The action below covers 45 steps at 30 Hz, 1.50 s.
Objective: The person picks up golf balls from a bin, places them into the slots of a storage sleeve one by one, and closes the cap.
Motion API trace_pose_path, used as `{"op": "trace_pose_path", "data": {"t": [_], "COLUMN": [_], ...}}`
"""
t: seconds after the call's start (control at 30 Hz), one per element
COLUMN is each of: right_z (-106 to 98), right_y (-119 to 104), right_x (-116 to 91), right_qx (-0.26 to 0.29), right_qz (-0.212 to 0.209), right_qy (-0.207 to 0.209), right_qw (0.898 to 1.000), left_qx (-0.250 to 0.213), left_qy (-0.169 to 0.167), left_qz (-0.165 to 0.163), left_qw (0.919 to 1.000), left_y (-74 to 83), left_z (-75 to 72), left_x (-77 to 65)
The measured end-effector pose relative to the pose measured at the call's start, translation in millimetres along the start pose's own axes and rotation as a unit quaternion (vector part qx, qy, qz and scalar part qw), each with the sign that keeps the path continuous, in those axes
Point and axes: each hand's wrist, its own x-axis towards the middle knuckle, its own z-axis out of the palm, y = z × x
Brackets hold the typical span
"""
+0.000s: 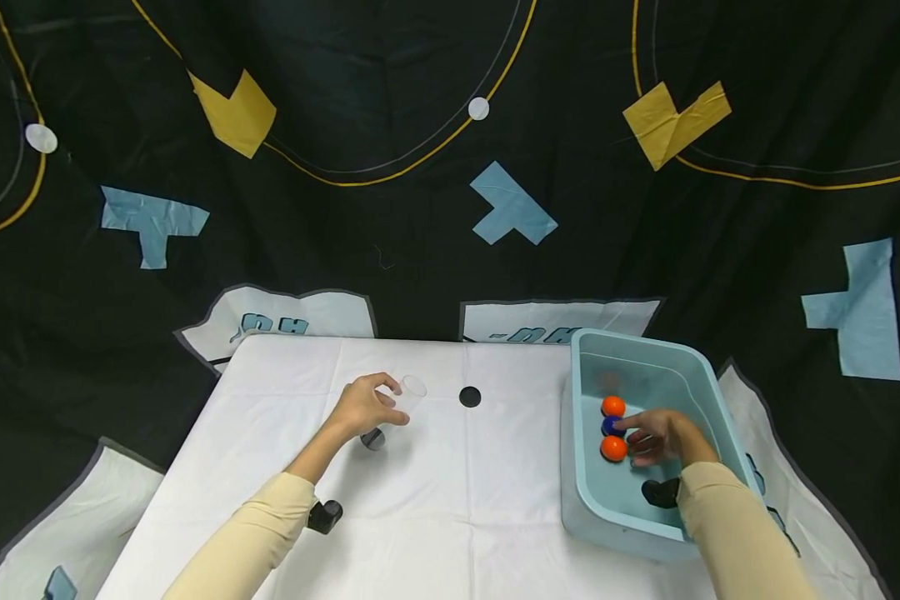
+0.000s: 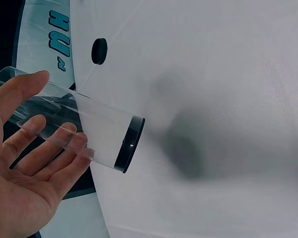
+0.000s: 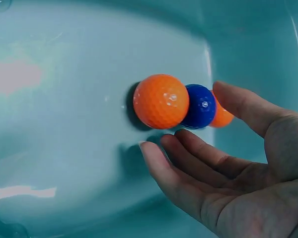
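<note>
My left hand (image 1: 366,407) grips a clear plastic tube (image 2: 107,129) between thumb and fingers. The tube is tilted above the white table, its black base (image 2: 129,144) clear of the cloth in the left wrist view. A black round cap (image 1: 470,397) lies on the table to the right of it. Inside the light blue bin, my right hand (image 1: 656,437) reaches toward a row of golf balls with thumb and fingers spread. A blue golf ball (image 3: 198,106) sits between a near orange golf ball (image 3: 161,101) and a farther orange golf ball (image 3: 222,116).
The light blue bin (image 1: 641,533) stands at the table's right side, with raised walls around the right hand. White cloth covers the table (image 1: 420,517). Behind it hangs a black curtain (image 1: 390,250) with blue and yellow tape pieces.
</note>
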Motion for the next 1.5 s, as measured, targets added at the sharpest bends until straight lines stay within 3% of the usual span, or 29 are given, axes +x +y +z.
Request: {"op": "trace_pose_path", "data": {"t": [0.47, 1.5], "right_z": [8.9, 7.4], "right_y": [7.5, 15.5], "right_x": [6.6, 9.3], "right_qx": [0.02, 0.047], "right_qz": [0.012, -0.03], "right_qy": [0.01, -0.054], "right_qw": [1.0, 0.997], "left_qx": [-0.002, 0.025], "left_qy": [0.004, 0.013], "left_qz": [0.008, 0.004], "left_qw": [1.0, 0.9996], "left_y": [-0.7, -3.6], "left_z": [-3.5, -5.2], "left_x": [0.4, 0.3]}}
